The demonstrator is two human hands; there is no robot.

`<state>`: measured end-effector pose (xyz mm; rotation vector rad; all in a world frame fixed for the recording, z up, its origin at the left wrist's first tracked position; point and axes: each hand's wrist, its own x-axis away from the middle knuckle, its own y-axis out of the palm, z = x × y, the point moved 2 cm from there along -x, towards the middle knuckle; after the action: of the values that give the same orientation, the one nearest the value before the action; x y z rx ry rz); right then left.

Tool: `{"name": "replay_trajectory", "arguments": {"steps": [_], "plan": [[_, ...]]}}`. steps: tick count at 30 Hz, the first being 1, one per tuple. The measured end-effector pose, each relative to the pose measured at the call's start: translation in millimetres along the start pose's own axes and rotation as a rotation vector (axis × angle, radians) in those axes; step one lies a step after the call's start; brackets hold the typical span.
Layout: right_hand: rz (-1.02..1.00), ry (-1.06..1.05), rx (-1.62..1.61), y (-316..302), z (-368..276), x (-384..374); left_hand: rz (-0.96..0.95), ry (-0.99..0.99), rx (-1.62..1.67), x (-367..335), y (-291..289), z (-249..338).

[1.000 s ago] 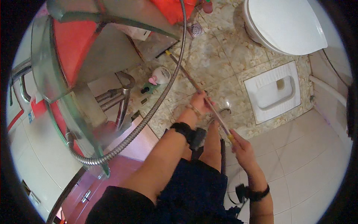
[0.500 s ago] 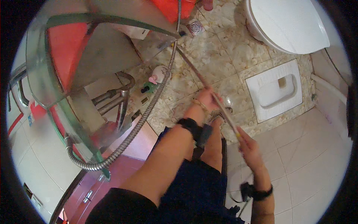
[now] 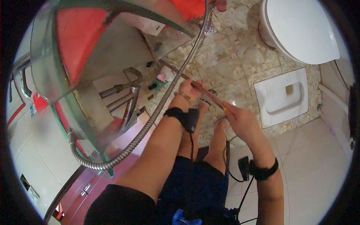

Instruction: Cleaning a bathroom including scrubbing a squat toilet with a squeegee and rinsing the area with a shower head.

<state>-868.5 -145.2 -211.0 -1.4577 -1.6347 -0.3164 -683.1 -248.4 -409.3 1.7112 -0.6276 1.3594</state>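
Both my hands hold one long thin brownish pole (image 3: 212, 98), slanting from upper left to lower right above the tiled floor. My left hand (image 3: 190, 89) is closed around its middle part. Farther down, near a yellow mark on the pole, my right hand (image 3: 240, 119) is closed around it, thumb along the shaft. The pole runs behind a ribbed metal hose (image 3: 165, 88) and on under the greenish glass basin (image 3: 157, 19). What is on its far end I cannot make out. Close to the pole stands a white bottle with a pink part (image 3: 162, 77), partly covered by the hose.
A white squat toilet (image 3: 262, 108) is set in the floor at the right. Behind it stands a white rounded-lid fixture (image 3: 300, 30). Metal pipes (image 3: 120, 95) run beneath the basin at left. A floor drain (image 3: 209, 29) and red plastic (image 3: 193, 9) are at the far side.
The pole's far end has swung left, under the basin. My right hand has moved up and left, closer to my left hand, which has shifted slightly left. The view has shifted a little.
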Motion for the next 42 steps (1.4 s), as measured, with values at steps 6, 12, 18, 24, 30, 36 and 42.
{"name": "replay_trajectory", "arguments": {"steps": [6, 12, 18, 24, 30, 36, 42], "plan": [[0.081, 0.039, 0.030, -43, 34, 63, 0.090, 0.022, -0.135, 31, 24, -93], [0.030, -0.023, 0.090, 6, 11, 5, -0.285, -0.039, -0.095, -16, -22, -6], [-0.022, 0.067, 0.192, 12, -8, 19, -0.271, -0.053, -0.042, -3, -22, -2], [0.136, 0.044, 0.236, -80, 18, 87, -0.031, -0.097, -0.015, 32, 53, -122], [0.048, -0.056, 0.320, -81, -5, 40, -0.123, -0.081, 0.098, 18, 44, -77], [-0.003, -0.115, 0.426, -38, -29, 3, -0.025, 0.018, 0.114, 6, 13, -14], [-0.004, -0.024, 0.435, -78, -30, 60, -0.129, -0.070, 0.134, 33, 40, -85]]}}
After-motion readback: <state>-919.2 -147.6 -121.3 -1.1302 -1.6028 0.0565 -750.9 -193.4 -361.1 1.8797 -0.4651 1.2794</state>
